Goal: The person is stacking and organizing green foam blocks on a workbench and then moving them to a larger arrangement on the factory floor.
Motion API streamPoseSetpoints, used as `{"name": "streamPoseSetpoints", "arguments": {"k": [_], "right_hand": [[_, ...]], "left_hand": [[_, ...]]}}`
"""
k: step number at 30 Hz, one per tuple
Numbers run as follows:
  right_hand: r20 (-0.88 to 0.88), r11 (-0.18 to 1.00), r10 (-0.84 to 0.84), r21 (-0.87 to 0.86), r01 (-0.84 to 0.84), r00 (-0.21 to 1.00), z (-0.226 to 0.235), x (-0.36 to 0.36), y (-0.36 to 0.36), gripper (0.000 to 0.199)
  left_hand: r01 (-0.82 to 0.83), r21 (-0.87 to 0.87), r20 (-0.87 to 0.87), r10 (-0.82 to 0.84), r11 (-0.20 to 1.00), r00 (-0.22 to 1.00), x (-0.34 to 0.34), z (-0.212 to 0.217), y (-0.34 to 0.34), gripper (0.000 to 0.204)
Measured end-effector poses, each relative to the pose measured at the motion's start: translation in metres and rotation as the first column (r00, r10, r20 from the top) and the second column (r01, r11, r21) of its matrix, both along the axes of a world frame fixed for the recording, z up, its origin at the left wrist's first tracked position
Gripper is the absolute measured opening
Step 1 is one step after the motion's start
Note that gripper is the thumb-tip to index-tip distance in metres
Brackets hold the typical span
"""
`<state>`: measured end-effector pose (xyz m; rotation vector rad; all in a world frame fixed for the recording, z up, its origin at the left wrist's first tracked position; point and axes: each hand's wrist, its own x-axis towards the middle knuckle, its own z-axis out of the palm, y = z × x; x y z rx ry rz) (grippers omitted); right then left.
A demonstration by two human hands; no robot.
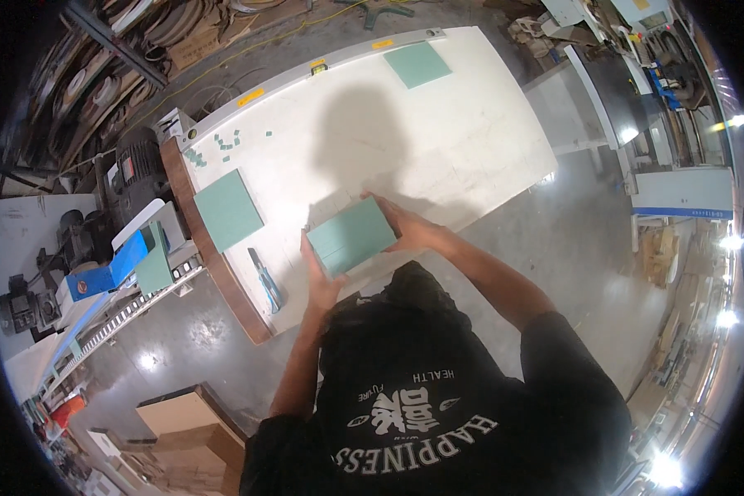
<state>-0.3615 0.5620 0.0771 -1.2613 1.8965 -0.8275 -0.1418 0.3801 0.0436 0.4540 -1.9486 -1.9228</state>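
Observation:
Near the front of a white worktable (471, 107), I hold a small rectangular green board (351, 236) between both hands. My left hand (321, 279) grips its left end, and my right hand (407, 228) is closed round the right end. A thin line runs across the board's face; whether it is one piece or a stack, I cannot tell. Left of my left hand lies a blue and grey utility knife (264, 281). A larger green sheet (227, 211) rests flat beyond the knife, with several small green offcuts (226, 147) farther back.
Along the table's far edge lies a long spirit level (281, 87). Another green sheet (418, 64) sits at the far right. A brown strip (202, 231) borders the table's left side. Beyond it are a motor (136, 169) and a blue and white box (112, 269). Cardboard (186, 430) lies lower left.

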Motion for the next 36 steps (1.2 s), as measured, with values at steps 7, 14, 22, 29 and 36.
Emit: {"name": "streamPoseSetpoints", "arguments": {"k": [7,14,22,29,36], "right_hand": [[0.405,0.990,-0.054,-0.094,0.100,0.913,0.007,-0.002,0.008,0.120],[0.018,0.994,0.040,-0.107,-0.038,0.999,-0.025,-0.017,0.019,0.139],[0.239,0.998,0.062,-0.044,-0.053,0.969,-0.008,-0.041,0.036,0.115],[0.572,0.999,0.010,0.025,-0.030,0.820,0.044,-0.067,0.079,0.097],[0.723,0.977,0.054,0.105,-0.186,0.689,0.051,-0.092,0.108,0.101]], "left_hand": [[0.307,-0.407,0.236,-0.226,0.860,0.945,-0.018,0.006,-0.034,0.126],[0.227,0.347,0.430,-0.369,0.910,0.824,-0.044,0.026,-0.019,0.085],[0.120,0.323,0.367,-0.242,0.939,0.898,0.000,0.009,0.011,0.100],[-0.308,0.519,0.259,0.196,0.798,0.946,0.000,0.025,0.137,0.100],[-0.592,0.601,0.484,0.345,0.536,0.804,-0.013,0.058,0.254,0.084]]}}
